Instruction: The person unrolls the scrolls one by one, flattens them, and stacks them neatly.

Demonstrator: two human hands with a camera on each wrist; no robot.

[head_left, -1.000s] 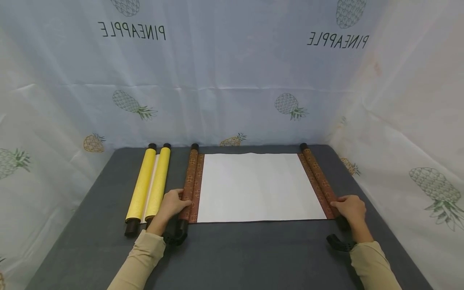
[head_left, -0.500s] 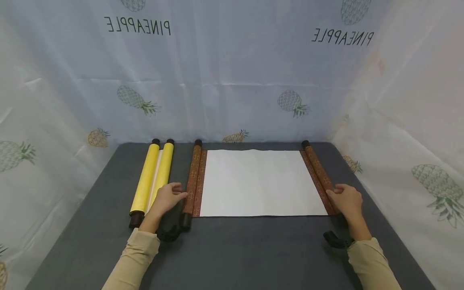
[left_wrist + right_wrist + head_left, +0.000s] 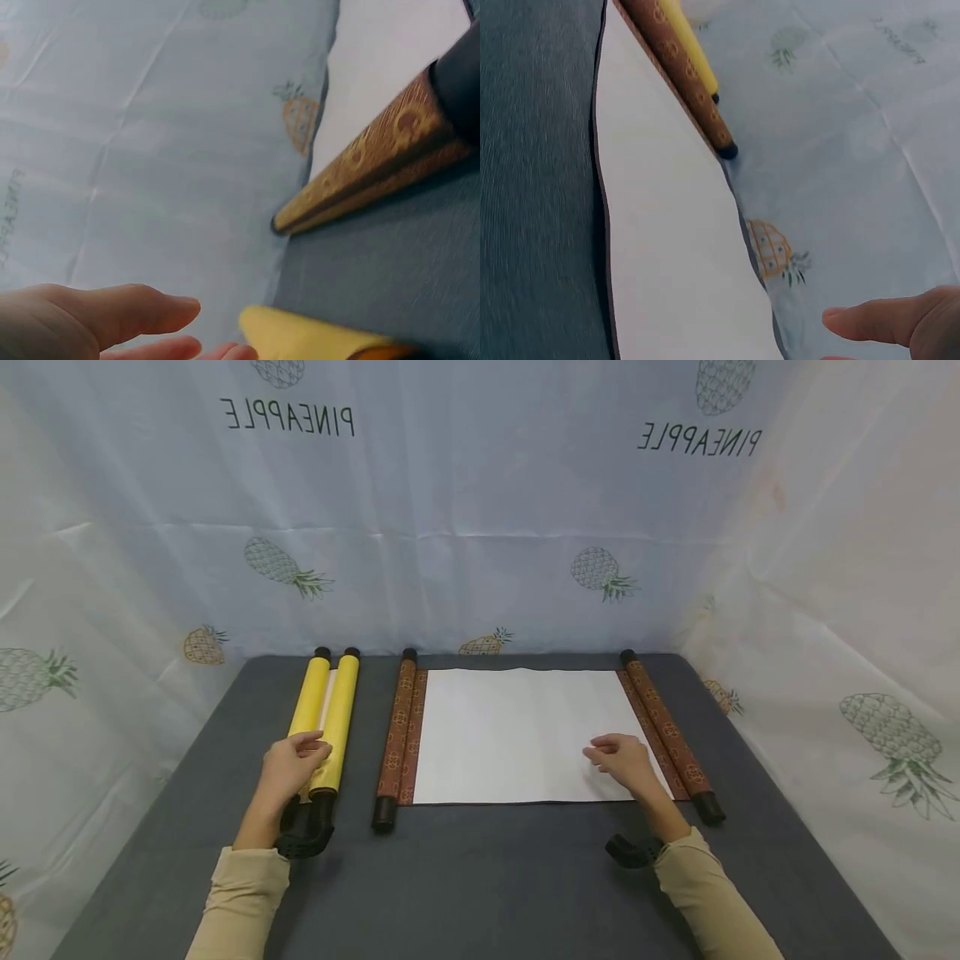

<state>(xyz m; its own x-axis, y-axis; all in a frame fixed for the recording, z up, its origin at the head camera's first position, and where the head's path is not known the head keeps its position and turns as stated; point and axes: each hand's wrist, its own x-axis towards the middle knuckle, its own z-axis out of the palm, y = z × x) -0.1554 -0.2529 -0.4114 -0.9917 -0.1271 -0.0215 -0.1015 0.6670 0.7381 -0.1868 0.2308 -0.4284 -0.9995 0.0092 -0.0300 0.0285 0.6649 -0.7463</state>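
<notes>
A scroll with brown patterned rollers lies unrolled, its white sheet (image 3: 517, 735) spread between the left roller (image 3: 397, 727) and the right roller (image 3: 667, 731). Left of it is a yellow scroll (image 3: 341, 718), its two rolls side by side with a pale strip between. My left hand (image 3: 285, 770) hovers over the yellow rolls, fingers loosely bent and holding nothing; it hides part of the left roll. Over the right part of the white sheet is my right hand (image 3: 626, 764), also holding nothing, thumb and fingers pointing left. In the left wrist view, the thumb (image 3: 150, 309) is apart from the yellow roll (image 3: 300, 334).
Everything lies on a dark grey table (image 3: 480, 885). A pale cloth (image 3: 480, 527) printed with pineapples hangs behind the table and along both sides. Black wrist mounts (image 3: 307, 839) stick out inward from both wrists, low over the table.
Both hands have let go of the brown rollers and moved left. The left hand is now over the yellow scroll, the right over the white sheet. The brown scroll stays spread out.
</notes>
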